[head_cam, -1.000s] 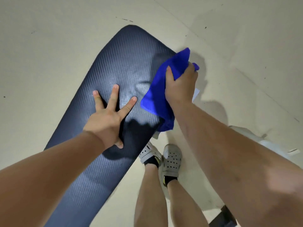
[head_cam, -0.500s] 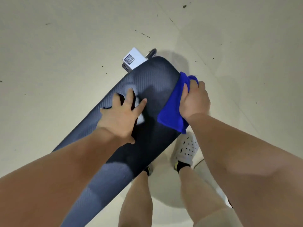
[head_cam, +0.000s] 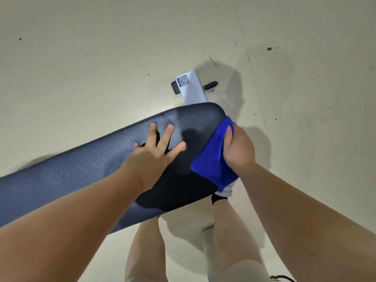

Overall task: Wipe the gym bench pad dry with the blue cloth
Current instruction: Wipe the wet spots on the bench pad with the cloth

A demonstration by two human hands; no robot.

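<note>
The dark textured gym bench pad (head_cam: 85,169) runs from the left edge up to a rounded end near the middle. My left hand (head_cam: 156,151) lies flat on its top with fingers spread, holding nothing. My right hand (head_cam: 239,148) grips the blue cloth (head_cam: 213,159) and presses it against the pad's right side edge near that rounded end. The cloth drapes over the edge and hangs down below the pad.
A white frame piece with a QR label (head_cam: 190,87) and a dark knob (head_cam: 210,85) stick out beyond the pad's far end. My legs and a white shoe with a black sock (head_cam: 220,195) stand just below the pad's right edge. Pale floor surrounds everything.
The view has swung, so the pad now lies more crosswise. My right hand with the cloth has slid along the pad's side edge towards its rounded end. My left hand stays flat on top.
</note>
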